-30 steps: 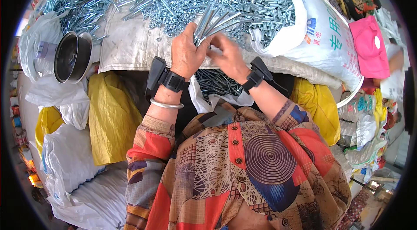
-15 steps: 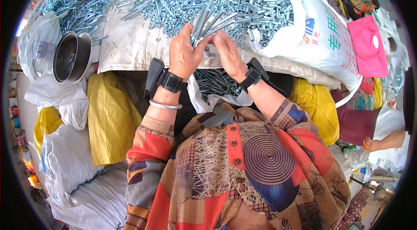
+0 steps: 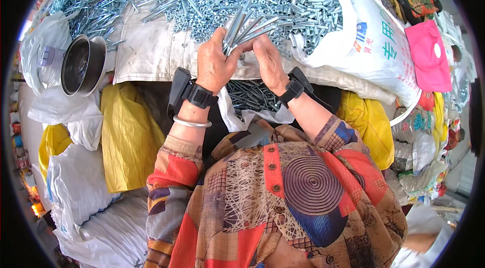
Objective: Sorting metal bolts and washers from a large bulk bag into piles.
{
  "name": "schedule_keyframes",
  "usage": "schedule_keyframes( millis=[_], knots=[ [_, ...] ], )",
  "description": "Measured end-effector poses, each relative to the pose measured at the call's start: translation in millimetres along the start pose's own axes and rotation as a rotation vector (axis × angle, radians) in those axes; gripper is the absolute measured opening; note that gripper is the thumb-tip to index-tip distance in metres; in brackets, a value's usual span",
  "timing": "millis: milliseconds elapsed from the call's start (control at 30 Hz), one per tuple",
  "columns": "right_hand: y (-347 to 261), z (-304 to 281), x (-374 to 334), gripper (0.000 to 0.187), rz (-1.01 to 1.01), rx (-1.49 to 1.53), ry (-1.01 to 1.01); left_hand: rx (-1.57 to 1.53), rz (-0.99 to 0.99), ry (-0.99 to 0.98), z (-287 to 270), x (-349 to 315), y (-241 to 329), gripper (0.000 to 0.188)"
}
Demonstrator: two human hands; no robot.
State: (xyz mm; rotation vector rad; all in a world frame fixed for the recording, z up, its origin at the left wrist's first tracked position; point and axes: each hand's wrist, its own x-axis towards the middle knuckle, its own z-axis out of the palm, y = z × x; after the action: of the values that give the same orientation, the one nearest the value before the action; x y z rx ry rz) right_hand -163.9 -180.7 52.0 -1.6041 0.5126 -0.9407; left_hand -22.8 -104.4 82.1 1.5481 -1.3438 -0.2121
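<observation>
My left hand [image 3: 214, 63] is closed round a fanned bunch of long, thin silvery metal bolts [image 3: 246, 25], their free ends pointing up and to the right. Close beside it, my right hand [image 3: 270, 67] has its fingers bent in toward the lower part of the bunch, by the left thumb. What the right fingertips pinch is too small to make out. Just beyond both hands lies a heap of small silvery nuts [image 3: 199, 21]. Short metal sleeves [image 3: 314, 2] are piled to its right. Below my hands, dark screws [image 3: 248, 95] lie in an opened white bag [image 3: 230, 116].
A pale cloth [image 3: 146, 60] covers the work surface. At the left stand a dark round pan [image 3: 73, 68] and loose long bolts [image 3: 96, 20]. A printed white sack [image 3: 376, 40] and a pink cloth [image 3: 428, 55] are at the right. Yellow sacks [image 3: 126, 136] hang at the front.
My hands stay almost in place; the bolts in the left hand fan out slightly differently. At the right, another person's arm and dark clothing have moved away from beside the sacks toward the lower right.
</observation>
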Motion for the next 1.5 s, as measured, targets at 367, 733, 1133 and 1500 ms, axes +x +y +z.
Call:
schedule_keyframes(
  millis=[367, 733, 1133, 1500],
  knots=[
    [3.3, -6.4, -3.7, 0.017, -0.293, -0.571, -0.152, 0.014, -0.007, -0.003, 3.0, -0.9, -1.3, 0.024],
    [0.1, -2.6, -4.2, 0.019, -0.259, -0.675, -0.076, -0.042, -0.046, 0.024, 4.2, -0.6, 7.2, 0.031],
    [-26.7, -43.7, -39.3, 0.025, -0.126, -0.74, -0.255, -0.515, -0.436, -0.02, -7.5, -36.9, 12.7, 0.03],
    [-5.1, -117.5, 16.7, 0.02, -0.162, -1.587, -0.175, -0.355, -0.407, -0.005, 1.2, -61.9, 0.9, 0.028]
  ],
)
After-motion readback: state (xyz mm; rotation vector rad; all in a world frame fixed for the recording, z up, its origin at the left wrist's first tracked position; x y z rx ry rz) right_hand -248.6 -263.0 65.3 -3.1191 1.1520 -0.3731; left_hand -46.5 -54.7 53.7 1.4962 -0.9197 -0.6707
